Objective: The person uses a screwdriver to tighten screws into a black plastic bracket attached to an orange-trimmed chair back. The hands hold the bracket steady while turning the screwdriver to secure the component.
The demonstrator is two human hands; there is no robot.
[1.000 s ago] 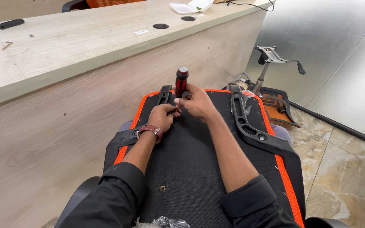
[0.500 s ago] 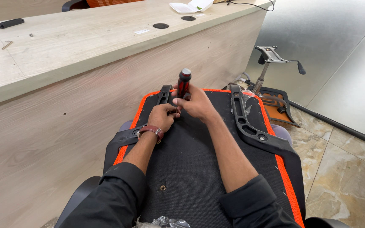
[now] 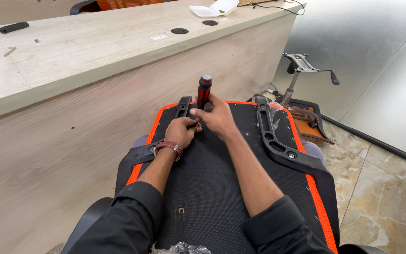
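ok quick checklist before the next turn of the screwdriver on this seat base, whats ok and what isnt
1. Right hand grips screwdriver: ok.
2. Screwdriver upright: ok.
3. Left hand steadies the low end of the tool: ok.
4. Tip seated in a screw: cannot tell, hands hide it.
5. Seat base lies flat, underside up: ok.
6. Right black bracket clear of both hands: ok.
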